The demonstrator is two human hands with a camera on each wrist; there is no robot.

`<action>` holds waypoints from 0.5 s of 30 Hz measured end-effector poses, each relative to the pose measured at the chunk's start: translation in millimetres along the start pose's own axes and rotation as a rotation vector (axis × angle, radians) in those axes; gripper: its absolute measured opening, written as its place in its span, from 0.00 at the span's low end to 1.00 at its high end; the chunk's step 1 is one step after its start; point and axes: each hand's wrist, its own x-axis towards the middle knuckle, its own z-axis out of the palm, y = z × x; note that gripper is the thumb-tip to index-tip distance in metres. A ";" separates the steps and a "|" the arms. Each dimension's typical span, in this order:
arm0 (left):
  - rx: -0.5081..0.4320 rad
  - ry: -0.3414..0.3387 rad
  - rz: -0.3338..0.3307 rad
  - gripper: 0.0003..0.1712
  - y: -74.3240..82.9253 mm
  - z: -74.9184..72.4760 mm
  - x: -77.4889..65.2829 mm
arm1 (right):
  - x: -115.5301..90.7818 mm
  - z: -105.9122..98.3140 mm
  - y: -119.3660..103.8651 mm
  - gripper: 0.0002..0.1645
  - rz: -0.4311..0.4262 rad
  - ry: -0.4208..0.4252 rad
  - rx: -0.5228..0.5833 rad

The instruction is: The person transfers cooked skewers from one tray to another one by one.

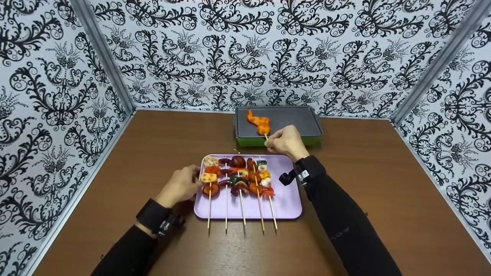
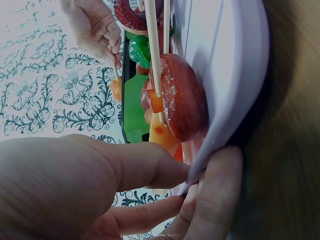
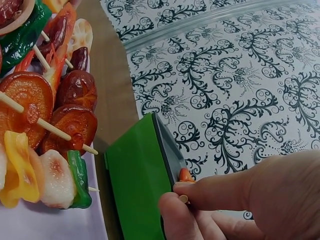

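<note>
My right hand (image 1: 287, 142) pinches the lower end of a skewer's stick between thumb and fingers. The orange, wavy piece of food (image 1: 259, 122) on this skewer is over the left part of a grill (image 1: 295, 119) with a dark top and green body. At the left rim of a lilac tray (image 1: 285, 203), my left hand (image 1: 180, 186) grips the edge; the left wrist view has the thumb (image 2: 150, 165) on the rim and fingers beneath. Several loaded skewers (image 1: 241, 188) lie side by side on the tray, their bare sticks sticking out past its front edge.
The grill stands at the back of the brown table (image 1: 153, 142), just behind the tray. Patterned black-and-white walls (image 1: 245, 57) with grey metal frames enclose the table at the back and both sides. The skewers carry mushroom-like slices, peppers and sausage-like pieces.
</note>
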 end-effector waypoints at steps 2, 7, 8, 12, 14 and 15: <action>0.003 0.001 -0.003 0.26 -0.3 0.3 0.0 | -0.2 0.5 1.2 0.05 -0.005 -0.002 0.027; 0.025 0.008 0.007 0.26 -0.7 0.3 0.6 | -1.3 1.5 4.3 0.06 -0.022 -0.026 0.116; 0.034 0.011 0.012 0.26 -0.4 0.1 0.9 | -1.4 1.7 4.8 0.06 -0.023 -0.027 0.129; 0.050 0.012 0.015 0.26 -0.4 -0.6 1.2 | -1.5 2.9 5.9 0.07 -0.022 -0.024 0.162; 0.054 0.010 0.014 0.27 -0.5 -0.7 1.4 | -1.5 3.6 6.2 0.08 -0.016 -0.023 0.176; 0.053 0.009 0.013 0.27 -0.8 -0.8 1.5 | -1.9 3.8 6.0 0.09 -0.014 -0.025 0.185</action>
